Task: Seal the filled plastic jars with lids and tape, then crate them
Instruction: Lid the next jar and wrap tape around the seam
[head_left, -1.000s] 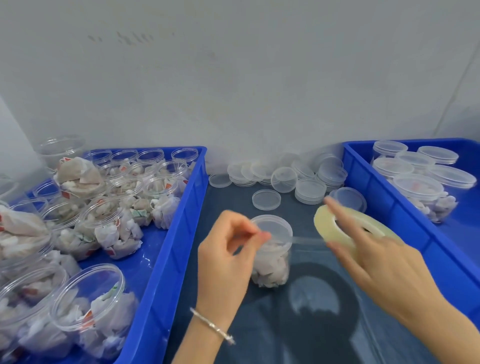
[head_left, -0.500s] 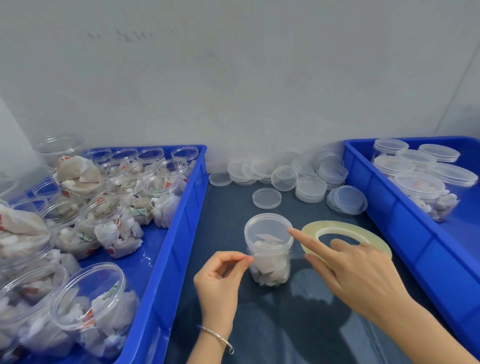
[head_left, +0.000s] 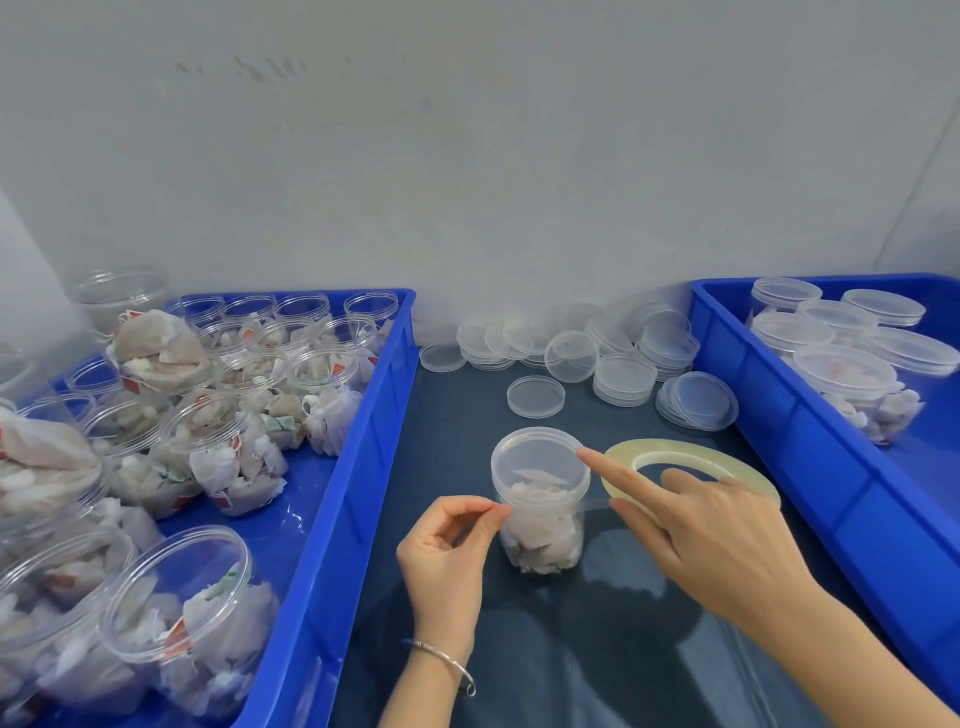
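Since a moment ago, the flat yellowish ring of clear tape (head_left: 691, 462) has come down from the air and now lies low beside the small clear plastic jar with white packets inside (head_left: 543, 512), and the left hand (head_left: 449, 553) has moved closer to the jar.

The jar stands upright on the dark blue counter (head_left: 519, 649) between the two crates. Its clear lid (head_left: 537, 460) is already on, but the tape is not wrapped round it yet, I think.

Many open jars wait in the big blue plastic crate on the left (head_left: 358, 467). A few lidded jars sit in the blue crate on the right (head_left: 810, 436). So most of the job is still left.

The left hand pinches the loose tape end with thumb and finger, right at the jar's side. The right hand (head_left: 722, 535) holds the tape ring, with its pointing finger stretched out to touch the lid's edge.
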